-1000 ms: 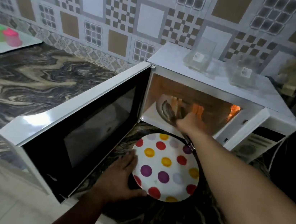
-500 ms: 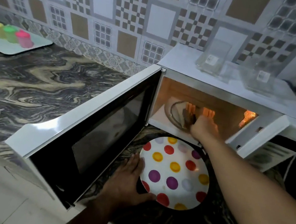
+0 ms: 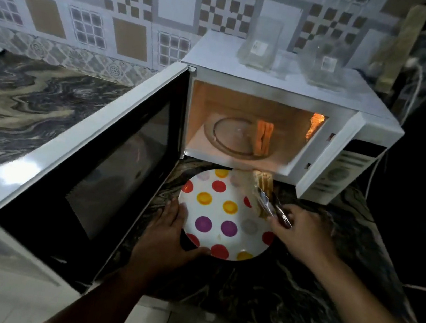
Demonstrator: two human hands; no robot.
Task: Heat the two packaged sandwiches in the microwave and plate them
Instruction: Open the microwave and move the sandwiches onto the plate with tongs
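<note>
sandwich (image 3: 262, 192) over plate (image 3: 215, 216) — other sandwich (image 3: 263, 138) in microwave (image 3: 283, 94)

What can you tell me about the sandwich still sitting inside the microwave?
The sandwich stands on edge at the right of the round glass turntable, inside the open, lit microwave. Its stacked bread slices glow orange under the oven lamp. No wrapper is visible on it, and neither hand touches it.

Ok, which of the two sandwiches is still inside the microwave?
The orange-lit sandwich standing on the glass turntable. The other sandwich is out, held in tongs by the right hand over the polka-dot plate.
</note>
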